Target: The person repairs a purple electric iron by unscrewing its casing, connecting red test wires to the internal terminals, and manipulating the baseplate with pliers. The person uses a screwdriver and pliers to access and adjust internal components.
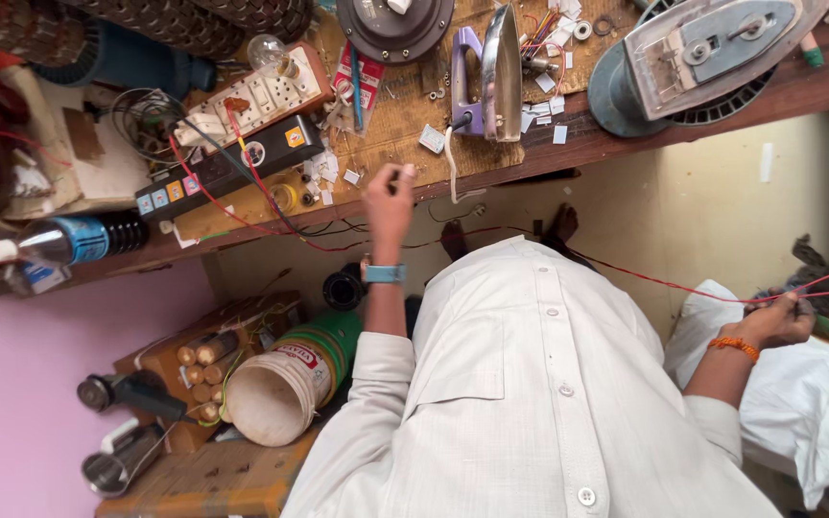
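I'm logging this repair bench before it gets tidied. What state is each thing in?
Left hand: raised at the bench edge, fingers pinched shut.
Right hand: out to the side, gripping the red wire.
Red wire: pulled taut.
Bulb: unlit.
Iron: standing on edge.
White bucket: tipped, open.

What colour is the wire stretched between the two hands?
Red wire, clearest in the head view.

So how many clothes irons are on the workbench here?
2: one iron standing on edge mid-bench with a purple handle, one upturned iron soleplate-up on a round part at the right. Clutter may hide others.
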